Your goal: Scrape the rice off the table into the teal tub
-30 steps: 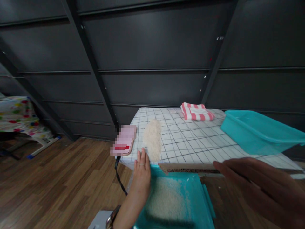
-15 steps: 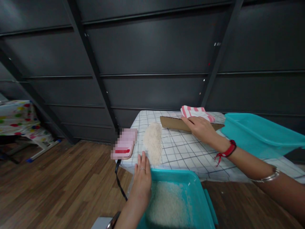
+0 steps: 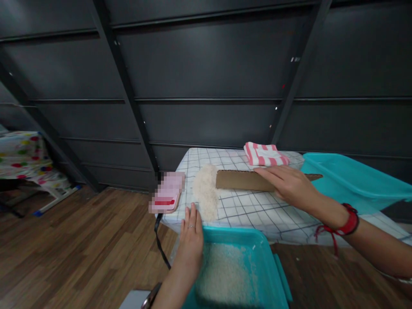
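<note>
My right hand (image 3: pixel 286 182) is closed over the top edge of a strip of brown cardboard (image 3: pixel 241 180), which stands on its long edge on the table. The strip's left end touches a pile of white rice (image 3: pixel 206 189) spread on the checked tablecloth (image 3: pixel 254 210). My left hand (image 3: pixel 192 240) lies with fingers stretched out, at the table's front edge and the left rim of a turquoise tub (image 3: pixel 234 231). Loose rice (image 3: pixel 225 274) covers the bottom of this tub, which sits just below the table edge.
A second turquoise tub (image 3: pixel 350 180) stands at the table's right end. A folded pink-and-white striped cloth (image 3: pixel 265 154) lies at the back. On the left corner is a pink device (image 3: pixel 168 193), partly blurred, with a black strap. A dark panelled wall (image 3: pixel 206 77) rises behind.
My right hand has drawn the cardboard strip toward me and slightly right, away from the striped cloth. My left hand has stayed nearly in place.
</note>
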`<state>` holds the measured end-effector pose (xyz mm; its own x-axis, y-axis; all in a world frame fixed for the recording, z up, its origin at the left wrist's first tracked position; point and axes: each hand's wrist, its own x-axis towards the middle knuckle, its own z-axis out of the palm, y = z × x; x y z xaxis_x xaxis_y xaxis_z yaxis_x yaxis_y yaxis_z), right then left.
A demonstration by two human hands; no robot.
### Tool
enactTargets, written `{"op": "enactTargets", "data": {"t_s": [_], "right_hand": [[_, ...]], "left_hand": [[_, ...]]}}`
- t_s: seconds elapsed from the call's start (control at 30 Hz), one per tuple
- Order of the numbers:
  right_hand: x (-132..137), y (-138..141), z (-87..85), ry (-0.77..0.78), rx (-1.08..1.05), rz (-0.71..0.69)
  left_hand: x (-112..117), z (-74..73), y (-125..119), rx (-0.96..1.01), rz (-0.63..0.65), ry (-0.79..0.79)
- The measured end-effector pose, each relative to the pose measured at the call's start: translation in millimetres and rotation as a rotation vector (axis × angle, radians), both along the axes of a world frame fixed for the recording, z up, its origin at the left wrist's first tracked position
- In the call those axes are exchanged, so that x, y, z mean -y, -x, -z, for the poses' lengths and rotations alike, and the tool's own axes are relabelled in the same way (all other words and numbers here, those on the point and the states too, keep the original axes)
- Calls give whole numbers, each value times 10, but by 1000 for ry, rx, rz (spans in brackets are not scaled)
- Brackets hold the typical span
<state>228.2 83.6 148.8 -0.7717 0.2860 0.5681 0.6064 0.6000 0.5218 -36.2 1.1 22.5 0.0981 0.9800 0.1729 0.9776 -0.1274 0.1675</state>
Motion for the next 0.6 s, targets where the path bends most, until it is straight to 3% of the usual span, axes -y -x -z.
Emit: {"op": "enactTargets", "data": {"t_s": [0.1, 0.23, 0.37, 0.47, 0.6], "right_hand": [[-154, 23, -58, -36, -14, 87], [-553, 194, -57, 50, -10, 272], [-793, 368, 23, 103, 7, 277], [-738, 372, 82, 122, 28, 228], [-455, 213, 100, 110, 54, 132]], "left_hand": [[-9, 15, 2, -13, -3, 2], [-12, 29, 3, 3, 1, -4], [1, 35, 5, 19, 18, -7], [3, 51, 7, 41, 23, -26], [-8, 60, 7, 54, 24, -28]]}}
